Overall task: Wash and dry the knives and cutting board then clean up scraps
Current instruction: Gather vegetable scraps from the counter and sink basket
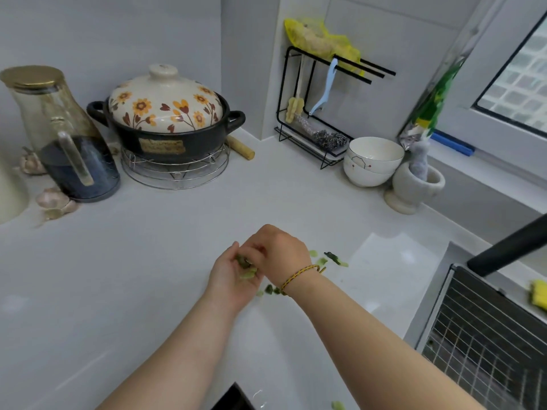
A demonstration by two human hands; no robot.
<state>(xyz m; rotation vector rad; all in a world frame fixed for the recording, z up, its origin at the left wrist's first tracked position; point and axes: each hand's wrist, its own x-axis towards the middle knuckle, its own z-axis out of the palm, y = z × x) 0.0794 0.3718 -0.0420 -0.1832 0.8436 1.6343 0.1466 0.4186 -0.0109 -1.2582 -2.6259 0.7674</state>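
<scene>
Green vegetable scraps lie scattered on the white counter near its middle. My left hand is cupped palm-up and holds a small heap of green scraps. My right hand is pressed against it from the right, fingers pinched over the heap. A few more bits lie just under my right wrist, and one piece sits near the bottom edge. No knife or cutting board is in view.
A flowered clay pot on a wire trivet, a glass jug and garlic stand at the back left. A black rack, stacked bowls and a mortar stand back right. The sink's wire rack is at the right.
</scene>
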